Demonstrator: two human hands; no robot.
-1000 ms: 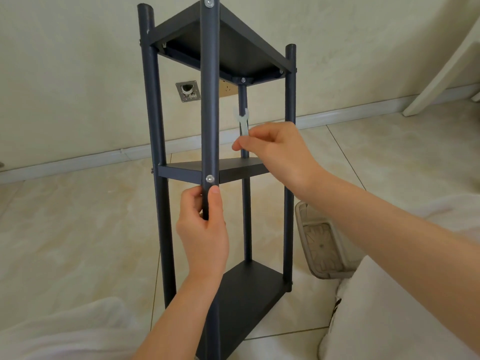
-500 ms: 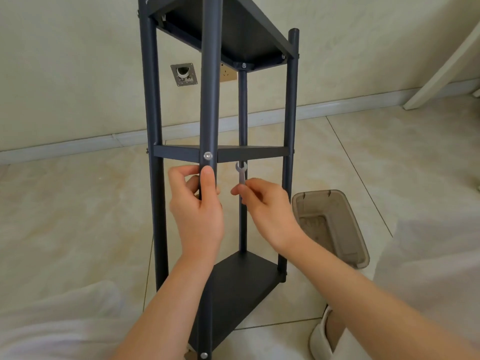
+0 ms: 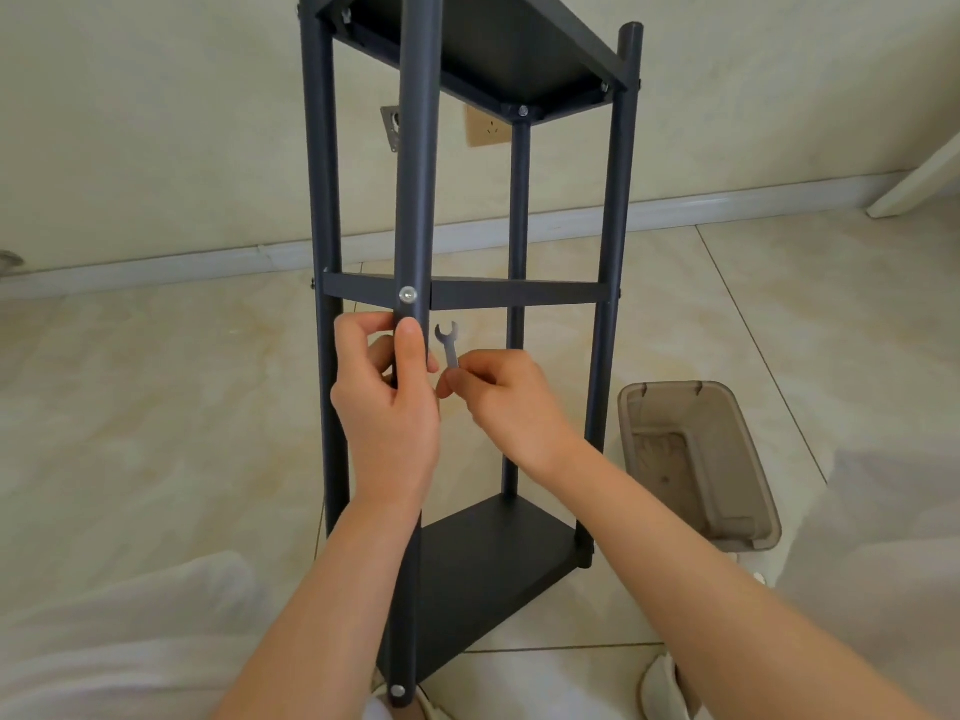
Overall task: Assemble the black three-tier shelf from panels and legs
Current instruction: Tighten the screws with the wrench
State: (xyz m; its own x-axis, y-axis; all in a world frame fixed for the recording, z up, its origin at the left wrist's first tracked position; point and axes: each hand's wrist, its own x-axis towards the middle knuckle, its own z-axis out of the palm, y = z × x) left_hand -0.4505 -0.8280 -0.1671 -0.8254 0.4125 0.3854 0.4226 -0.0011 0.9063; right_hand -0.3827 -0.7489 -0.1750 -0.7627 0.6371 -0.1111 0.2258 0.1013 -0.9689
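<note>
The black three-tier shelf [image 3: 519, 293] stands upright on the tiled floor in front of me, its legs joined to top, middle and bottom panels. My left hand [image 3: 387, 407] grips the nearest leg [image 3: 415, 148] just below a silver bolt head [image 3: 408, 294] at the middle panel. My right hand [image 3: 506, 402] pinches a small flat silver wrench [image 3: 448, 343] by its lower end, its open jaw pointing up just under the middle panel, right of the near leg. The wrench touches no bolt.
A translucent brown plastic bin [image 3: 696, 459] sits on the floor right of the shelf. A wall with a beige socket [image 3: 485, 128] and a metal plate [image 3: 390, 127] lies behind. My white-clad legs [image 3: 119, 636] flank the shelf base. A white furniture leg [image 3: 919, 184] slants at far right.
My right hand has brought the wrench down from above the middle panel to below it, then left toward the near leg. My left hand keeps its grip on the leg.
</note>
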